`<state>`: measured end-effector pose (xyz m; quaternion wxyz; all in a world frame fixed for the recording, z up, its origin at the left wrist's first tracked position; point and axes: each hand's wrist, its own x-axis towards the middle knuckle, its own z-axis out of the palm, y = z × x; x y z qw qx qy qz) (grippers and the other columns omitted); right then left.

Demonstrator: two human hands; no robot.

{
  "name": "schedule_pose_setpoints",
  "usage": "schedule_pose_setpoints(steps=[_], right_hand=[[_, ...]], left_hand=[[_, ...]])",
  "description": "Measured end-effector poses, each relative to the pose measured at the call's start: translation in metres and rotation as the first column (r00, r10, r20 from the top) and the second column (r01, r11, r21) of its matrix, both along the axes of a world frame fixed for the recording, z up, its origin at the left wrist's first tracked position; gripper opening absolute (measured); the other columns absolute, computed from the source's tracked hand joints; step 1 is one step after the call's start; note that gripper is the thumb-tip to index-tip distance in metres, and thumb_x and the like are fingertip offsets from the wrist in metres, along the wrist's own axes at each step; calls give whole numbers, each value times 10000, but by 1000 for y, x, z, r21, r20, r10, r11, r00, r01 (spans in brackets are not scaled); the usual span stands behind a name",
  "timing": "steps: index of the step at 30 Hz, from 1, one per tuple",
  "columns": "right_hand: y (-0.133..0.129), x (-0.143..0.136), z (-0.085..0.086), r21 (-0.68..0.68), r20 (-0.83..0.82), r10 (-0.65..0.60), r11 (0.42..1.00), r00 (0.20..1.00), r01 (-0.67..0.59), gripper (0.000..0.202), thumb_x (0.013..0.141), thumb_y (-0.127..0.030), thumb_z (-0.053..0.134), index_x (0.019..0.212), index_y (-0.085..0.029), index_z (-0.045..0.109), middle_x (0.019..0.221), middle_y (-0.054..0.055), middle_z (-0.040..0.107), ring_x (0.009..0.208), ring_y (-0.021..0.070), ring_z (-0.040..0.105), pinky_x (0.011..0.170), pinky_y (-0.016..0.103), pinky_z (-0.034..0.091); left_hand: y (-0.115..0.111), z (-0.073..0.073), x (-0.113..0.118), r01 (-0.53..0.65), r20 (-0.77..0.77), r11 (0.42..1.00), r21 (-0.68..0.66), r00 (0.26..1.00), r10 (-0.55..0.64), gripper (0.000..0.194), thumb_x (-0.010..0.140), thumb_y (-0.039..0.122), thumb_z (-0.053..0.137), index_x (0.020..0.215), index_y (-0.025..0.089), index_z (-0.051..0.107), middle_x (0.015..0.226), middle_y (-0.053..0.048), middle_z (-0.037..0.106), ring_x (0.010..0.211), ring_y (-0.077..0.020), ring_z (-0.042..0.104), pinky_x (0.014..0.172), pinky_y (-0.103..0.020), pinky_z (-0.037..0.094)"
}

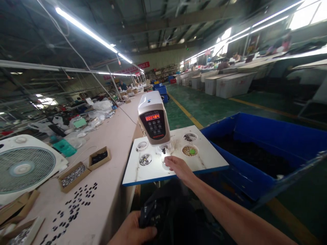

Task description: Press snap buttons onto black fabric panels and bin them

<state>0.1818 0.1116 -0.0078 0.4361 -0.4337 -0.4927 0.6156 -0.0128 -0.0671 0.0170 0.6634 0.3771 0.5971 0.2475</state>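
A white snap-fastening press (150,102) with a lit red counter stands on a small white work plate (209,160). Under its head, my right hand (180,168) is reaching in with thumb and fingers pinched together; whatever they hold is too small to make out. Low in the view, my left hand (138,229) grips a piece of black fabric (155,212) with small white print, thumb on top. Round cups in the plate hold gold-coloured fasteners (187,151) with a green piece, and metal parts (145,160).
On the long table at left lie scattered black discs (74,207), a box of silver parts (73,177), a box of black parts (99,157) and a fan (25,166). A large blue bin (270,129) holding dark material stands at right.
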Motion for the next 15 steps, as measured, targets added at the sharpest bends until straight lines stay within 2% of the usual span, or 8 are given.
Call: schedule_pose_setpoints(steps=[2, 4, 5, 6, 8, 10, 12, 15], right_hand=[[-29, 11, 1, 317, 245, 165, 918, 955, -239, 573, 703, -462, 820, 1209, -220, 704, 1310, 103, 647, 1229, 300, 560, 1090, 444, 381], [-50, 20, -1, 440, 454, 247, 773, 856, -456, 879, 580, -493, 890, 1366, -221, 606, 1451, 136, 534, 1326, 356, 464, 1152, 496, 280], [-55, 23, -4, 431, 505, 282, 737, 816, -521, 957, 540, -478, 911, 1395, -206, 577, 1443, 148, 539, 1306, 367, 479, 1140, 498, 292], [-57, 26, -7, 393, 526, 326, 726, 786, -564, 931, 546, -457, 911, 1377, -193, 587, 1378, 142, 594, 1237, 355, 536, 1098, 475, 348], [-54, 32, -15, 278, 512, 419, 745, 750, -606, 622, 653, -420, 855, 1201, -180, 685, 1109, 72, 716, 988, 277, 642, 912, 369, 470], [-46, 37, -22, 165, 460, 483, 778, 745, -606, 294, 757, -402, 770, 924, -164, 727, 837, 4, 704, 770, 201, 624, 716, 280, 460], [-39, 39, -25, 74, 349, 523, 812, 778, -579, 251, 796, -403, 718, 801, -153, 703, 727, -16, 654, 696, 170, 579, 653, 256, 420], [-33, 37, -26, -44, 49, 543, 840, 838, -541, 266, 790, -390, 690, 908, -152, 705, 778, -8, 668, 733, 170, 585, 709, 268, 435]], left_hand=[[24, 1, 0, 74, 21, 991, 111, 997, -76, 421, 698, 416, 831, 958, 103, 722, 887, -35, 709, 874, -227, 639, 826, -320, 496], [46, 2, 1, 161, -7, 966, 200, 987, -163, 403, 705, 420, 818, 950, 111, 732, 873, -37, 711, 852, -217, 626, 802, -305, 477], [55, 2, 2, 197, -19, 955, 220, 980, -198, 392, 703, 418, 816, 944, 119, 736, 869, -38, 711, 841, -212, 619, 791, -300, 471], [63, 2, 3, 224, -21, 948, 227, 974, -225, 384, 698, 415, 817, 937, 125, 739, 866, -39, 711, 830, -207, 614, 783, -296, 468], [77, 3, 7, 252, 11, 943, 215, 965, -260, 376, 695, 412, 813, 937, 132, 744, 872, -43, 718, 800, -195, 604, 763, -293, 463], [87, 2, 10, 256, 44, 947, 194, 962, -269, 369, 700, 407, 806, 940, 132, 746, 885, -47, 728, 768, -178, 594, 748, -288, 458], [95, 1, 13, 238, 75, 954, 182, 964, -254, 361, 704, 396, 803, 947, 136, 745, 905, -49, 737, 767, -173, 600, 757, -289, 460], [110, -5, 14, 190, 96, 970, 150, 974, -205, 370, 709, 393, 799, 980, 147, 743, 927, -54, 750, 785, -184, 630, 777, -302, 472]])
